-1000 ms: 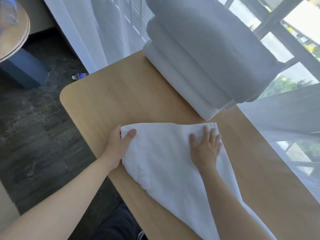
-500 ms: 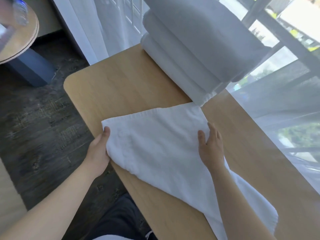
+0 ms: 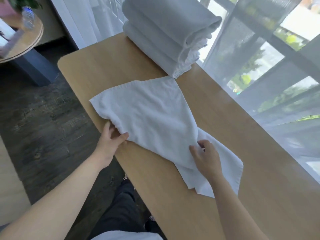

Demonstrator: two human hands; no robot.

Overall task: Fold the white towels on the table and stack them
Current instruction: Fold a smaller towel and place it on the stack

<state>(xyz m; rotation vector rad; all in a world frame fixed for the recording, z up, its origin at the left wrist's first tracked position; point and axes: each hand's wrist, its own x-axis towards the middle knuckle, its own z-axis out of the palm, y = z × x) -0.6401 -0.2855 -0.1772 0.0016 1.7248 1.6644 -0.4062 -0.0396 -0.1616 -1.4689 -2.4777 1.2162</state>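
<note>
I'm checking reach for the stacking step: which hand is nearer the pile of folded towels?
Left. The left hand grips the loose towel's near-left edge, somewhat closer to the folded pile. The right hand pinches cloth nearer the person, farther from it.

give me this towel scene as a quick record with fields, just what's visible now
surface: wooden table
working item: white towel, spread out, partly folded, rumpled
left hand: grips the towel's near left edge
right hand: pinches a bunched fold near the towel's middle
finished pile: stack of folded towels at the table's far end
gap: the towel's far corner lies right by the stack; contact unclear
background: sheer curtain, round side table
</note>
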